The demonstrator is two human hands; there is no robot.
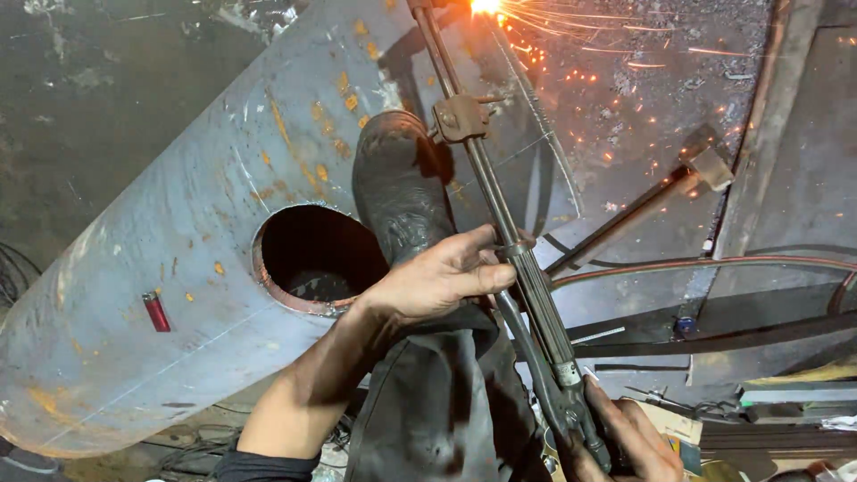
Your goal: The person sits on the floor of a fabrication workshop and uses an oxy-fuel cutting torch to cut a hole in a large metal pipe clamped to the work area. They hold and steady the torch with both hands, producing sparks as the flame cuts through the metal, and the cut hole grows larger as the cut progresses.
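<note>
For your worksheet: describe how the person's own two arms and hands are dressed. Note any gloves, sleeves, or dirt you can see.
Both hands are bare, with no gloves. The left hand and its forearm look smudged with grime, and a dark sleeve is pushed up near the elbow. The right hand is also bare and grubby; its arm is out of view, so no sleeve can be seen there.

A large steel pipe (178,250) crosses the left half of the frame; a lighter (155,311) lies on it at lower left; a boot (398,183) rests on it at centre; the cutting torch (513,250) runs right of the boot; a hammer (661,192) lies on the floor at right.
</note>
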